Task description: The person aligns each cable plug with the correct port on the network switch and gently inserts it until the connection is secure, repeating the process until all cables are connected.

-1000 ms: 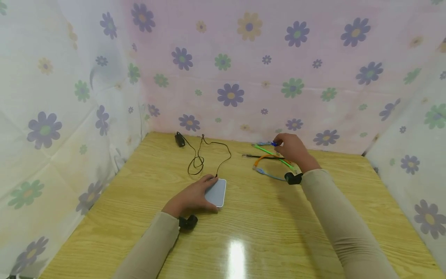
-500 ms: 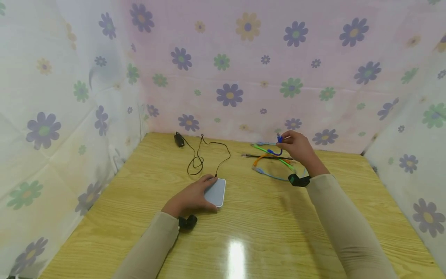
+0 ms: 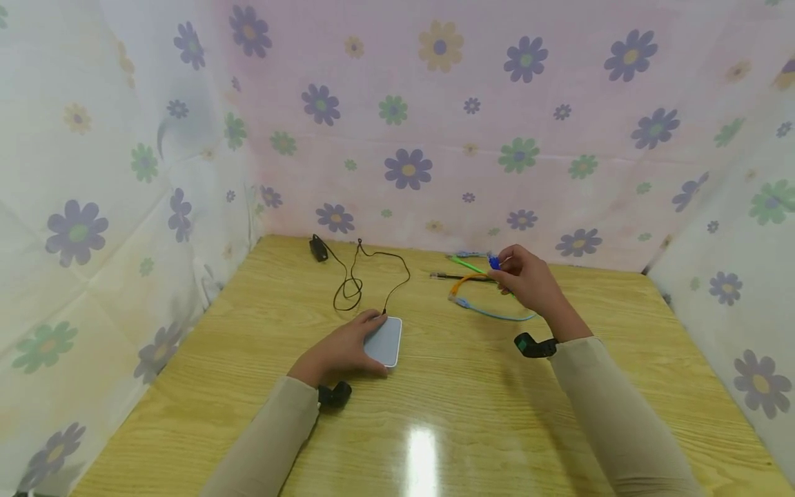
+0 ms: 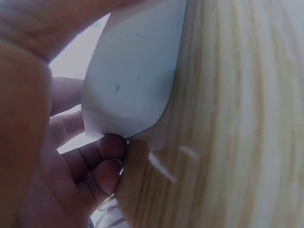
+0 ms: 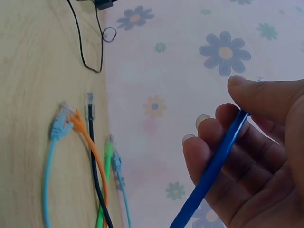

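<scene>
My left hand (image 3: 344, 351) grips a flat box (image 3: 386, 342) with a grey top and white rim, thumb on the near side and fingers on the far side. The box's smooth white side (image 4: 133, 71) fills much of the left wrist view. A thin black cord runs into its far edge. Over the cables at the back right, my right hand (image 3: 528, 279) pinches a blue network cable (image 5: 209, 175) near one end, between thumb and index finger. The blue plug (image 3: 495, 263) shows in the head view, and the cable passes below the fingers.
Beneath the right hand lie network cables: orange (image 5: 90, 140), black (image 5: 90, 123), green (image 5: 108, 152), and light blue ones (image 5: 48, 175). A black power adapter (image 3: 319, 249) with a looped cord (image 3: 352, 293) rests at the back left. Flowered cloth (image 3: 348, 124) surrounds the wooden table (image 3: 484, 428).
The right hand has lifted the blue cable from the others, then come slightly lower and nearer, still holding it. The left hand and the box stay in place.
</scene>
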